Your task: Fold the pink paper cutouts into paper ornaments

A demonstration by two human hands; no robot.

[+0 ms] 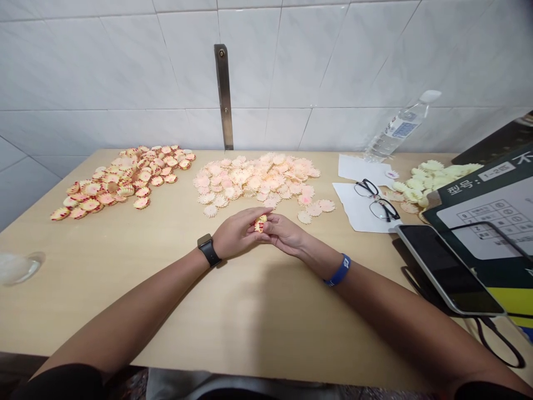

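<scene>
My left hand (239,230) and my right hand (285,232) meet at the middle of the wooden table (208,311), fingers pinched together on a small yellow-and-red fabric flower piece (260,223). A black watch sits on my left wrist and a blue band on my right. Just behind my hands lies a pile of pale pink flower pieces (258,180). Farther left is a pile of red-and-yellow flower pieces (125,180).
A pile of pale yellow-green flower pieces (433,175) lies at the right, by black glasses (377,200) on white paper. A tablet (449,269), a dark green box (491,211), a tilted water bottle (395,130) and a clear dish (16,268) at the left edge.
</scene>
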